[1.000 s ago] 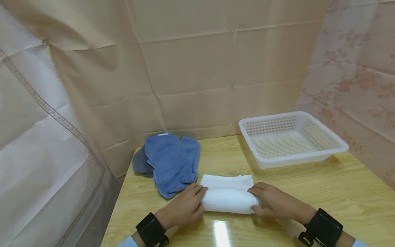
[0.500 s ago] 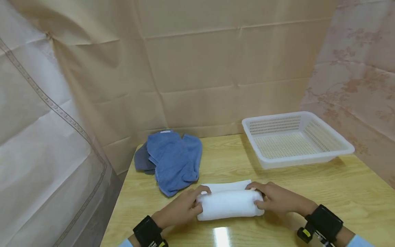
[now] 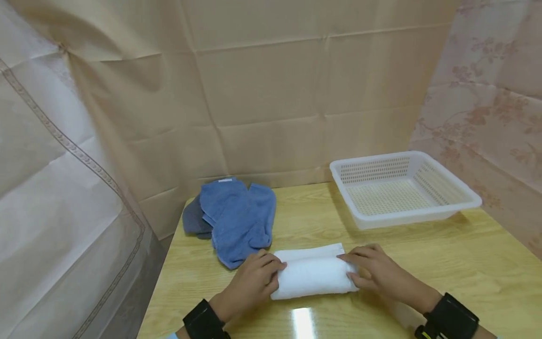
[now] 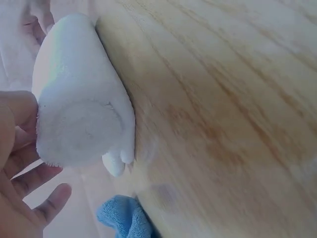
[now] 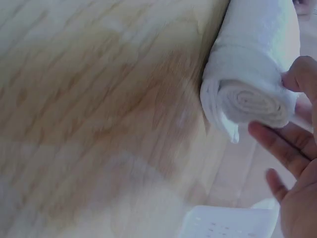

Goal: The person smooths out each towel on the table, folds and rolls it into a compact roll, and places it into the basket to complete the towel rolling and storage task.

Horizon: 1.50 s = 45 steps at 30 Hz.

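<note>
Lying near the front edge of the wooden table [image 3: 423,263], the rolled white towel [image 3: 313,278] is gripped at its ends by the left hand [image 3: 254,282] and right hand [image 3: 377,275]; blue towels [image 3: 237,216] are seen at ten o'clock, a white basket [image 3: 467,205] at two.

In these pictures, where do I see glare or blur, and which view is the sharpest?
Head view: sharpest; a bright glare streak on the table just before the white rolled towel, and a soft shadow under the white basket. Left wrist view: the towel's end is fairly clear, the wood grain and blue towel blurred. Right wrist view: the wood is smeared, the basket corner washed out.
</note>
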Motion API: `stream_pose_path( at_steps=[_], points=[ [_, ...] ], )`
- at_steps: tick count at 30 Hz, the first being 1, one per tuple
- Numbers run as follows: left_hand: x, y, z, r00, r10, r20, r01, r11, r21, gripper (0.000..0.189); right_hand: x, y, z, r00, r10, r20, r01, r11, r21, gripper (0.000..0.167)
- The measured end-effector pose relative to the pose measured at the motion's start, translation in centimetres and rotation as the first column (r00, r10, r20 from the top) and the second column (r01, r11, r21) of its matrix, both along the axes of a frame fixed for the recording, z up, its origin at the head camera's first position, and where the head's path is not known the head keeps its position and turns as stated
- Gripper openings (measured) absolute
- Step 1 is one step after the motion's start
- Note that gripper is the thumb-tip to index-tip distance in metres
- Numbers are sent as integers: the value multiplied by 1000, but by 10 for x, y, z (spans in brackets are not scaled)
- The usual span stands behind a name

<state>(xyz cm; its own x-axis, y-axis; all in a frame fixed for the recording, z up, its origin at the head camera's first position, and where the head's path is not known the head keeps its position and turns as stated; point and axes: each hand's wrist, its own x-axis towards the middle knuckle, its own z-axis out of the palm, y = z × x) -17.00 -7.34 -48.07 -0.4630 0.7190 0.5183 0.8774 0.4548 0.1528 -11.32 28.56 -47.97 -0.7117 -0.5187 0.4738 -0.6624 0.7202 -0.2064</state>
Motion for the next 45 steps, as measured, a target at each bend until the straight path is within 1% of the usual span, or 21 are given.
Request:
stream_pose_path(
  at_steps=[2, 6, 7, 10, 13, 15, 16, 19, 22, 24, 25, 27, 28, 30, 32, 33, 35, 37, 40, 44, 45],
  points=[
    [2, 0, 1, 1000, -2, -30, 2, 1000, -6, 23, -1, -1, -1, 997, 26, -67, -25, 1000, 4, 36],
    [4, -2, 3, 998, 5, -64, -8, 999, -47, 19, 0, -3, -5, 981, 84, -173, -83, 996, 15, 13],
    [4, -3, 4, 997, -1, -81, -4, 998, -58, 19, 1, -3, -6, 977, 91, -191, -89, 996, 18, 14],
    [5, -5, 4, 991, -26, -131, 12, 994, -105, 26, 5, -2, -8, 975, 102, -196, -100, 995, 21, 26],
    [7, -7, 5, 984, -50, -170, 25, 988, -151, 45, 8, 0, -10, 976, 99, -192, -93, 995, 41, 51],
    [8, -8, 5, 982, -45, -182, 12, 984, -175, 57, 8, 1, -10, 975, 101, -200, -91, 994, 61, 66],
    [8, -8, 4, 982, -40, -183, 6, 984, -180, 61, 7, 1, -11, 974, 102, -204, -88, 993, 74, 70],
    [8, -7, 2, 986, -21, -164, -8, 984, -177, 62, 5, 0, -11, 969, 101, -224, -78, 991, 110, 75],
    [7, -7, 0, 996, -18, -83, 4, 988, -156, 60, 3, -3, -12, 969, 78, -234, -45, 989, 143, 75],
    [4, -8, -1, 1000, -19, -25, 15, 989, -148, 59, 2, -4, -11, 980, 45, -194, -17, 989, 144, 74],
    [2, -8, -1, 1000, -20, 5, 21, 989, -145, 59, 3, -4, -11, 988, 25, -154, -4, 990, 137, 73],
    [-2, -9, -1, 998, -27, 54, 34, 989, -145, 57, 2, -4, -8, 999, -8, -33, 12, 995, 99, 69],
    [-4, -10, -1, 997, -31, 77, 41, 989, -144, 56, 1, -3, -8, 999, -18, 28, 16, 997, 72, 66],
    [-9, -10, 0, 990, -35, 136, 56, 987, -153, 54, -3, -1, -5, 991, -21, 131, 19, 1000, 16, 60],
    [-14, -11, 1, 976, -38, 214, 73, 985, -156, 51, -8, 2, -4, 983, 10, 184, -2, 999, -43, 56],
    [-16, -12, 1, 966, -38, 257, 80, 985, -156, 50, -11, 3, -3, 980, 27, 199, -14, 998, -68, 54],
    [-19, -13, 2, 935, -26, 353, 88, 983, -161, 48, -14, 5, -2, 972, 52, 230, -30, 995, -97, 51],
    [-22, -15, 1, 899, -23, 438, 97, 984, -148, 46, -17, 4, -1, 958, 70, 277, -37, 992, -124, 47],
    [-25, -18, 0, 841, -34, 540, 111, 988, -110, 46, -19, 4, 3, 924, 89, 371, -30, 986, -162, 42],
    [-31, -20, -3, 758, -91, 646, 141, 990, -27, 45, -22, 5, 8, 874, 124, 469, -30, 979, -204, 42],
    [-32, -20, -4, 741, -100, 664, 145, 989, -12, 43, -23, 5, 8, 861, 130, 491, -28, 977, -210, 43]
  ],
)
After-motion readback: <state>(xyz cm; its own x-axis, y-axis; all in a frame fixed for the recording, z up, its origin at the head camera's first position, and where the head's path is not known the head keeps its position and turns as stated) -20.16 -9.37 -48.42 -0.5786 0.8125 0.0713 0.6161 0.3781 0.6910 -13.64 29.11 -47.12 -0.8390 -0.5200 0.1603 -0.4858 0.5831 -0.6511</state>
